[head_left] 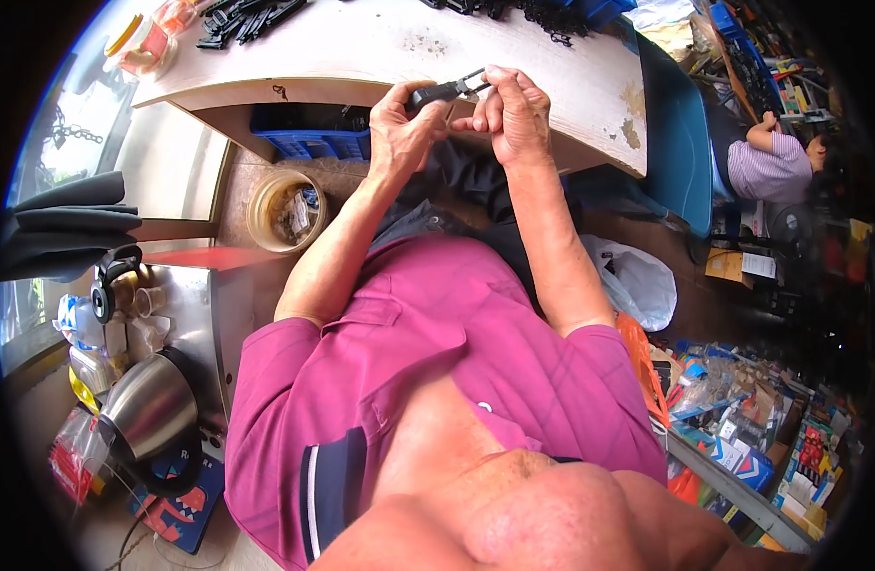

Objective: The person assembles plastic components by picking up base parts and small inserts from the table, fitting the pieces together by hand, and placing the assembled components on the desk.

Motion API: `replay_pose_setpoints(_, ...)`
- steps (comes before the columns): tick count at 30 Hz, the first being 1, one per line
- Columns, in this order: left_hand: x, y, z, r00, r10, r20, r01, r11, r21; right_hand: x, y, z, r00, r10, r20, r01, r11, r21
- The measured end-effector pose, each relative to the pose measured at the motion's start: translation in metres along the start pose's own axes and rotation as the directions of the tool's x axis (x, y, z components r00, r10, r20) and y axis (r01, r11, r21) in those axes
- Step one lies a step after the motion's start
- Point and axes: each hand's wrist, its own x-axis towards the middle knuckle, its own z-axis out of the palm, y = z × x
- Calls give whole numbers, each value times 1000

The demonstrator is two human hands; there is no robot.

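Observation:
A small black piece with a metal end [439,92] is held just off the front edge of the white table [361,48]; its exact kind is hard to make out. My left hand [402,128] is closed around its thick black part. With thumb and index finger, my right hand [518,116] pinches the thin far end, the other fingers curled below. Toward the table's back left lies a pile of black parts [247,21] of long, narrow shape. Another heap of black parts [513,9] sits at the back middle.
A blue crate [314,145] is under the table, with a round bin [256,214] before it. At back left stands a jar [137,48]. A steel kettle [152,404] is at lower left. A blue chair [680,143] and another person [775,162] are to the right.

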Motion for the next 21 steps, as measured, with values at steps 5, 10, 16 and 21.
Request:
replay_pose_setpoints(5, -5, -3, 3, 998, 20, 52, -37, 940, 340, -4, 10, -5, 997, -43, 57, 46, 997, -58)
replay_pose_setpoints(10, -12, 0, 6, 997, 1, 82, -30, 935, 355, -11, 17, -9, 998, -46, 53, 49, 997, -61)
replay_pose_setpoints(16, -16, -2, 4, 985, 115, 127, -168, 797, 580, -18, 20, -12, 999, -45, 10, 46, 998, -48)
replay_pose_setpoints(21, -18, -4, 3, 987, 88, 132, -147, 823, 548, -24, 26, -15, 996, -83, 26, 85, 995, -49)
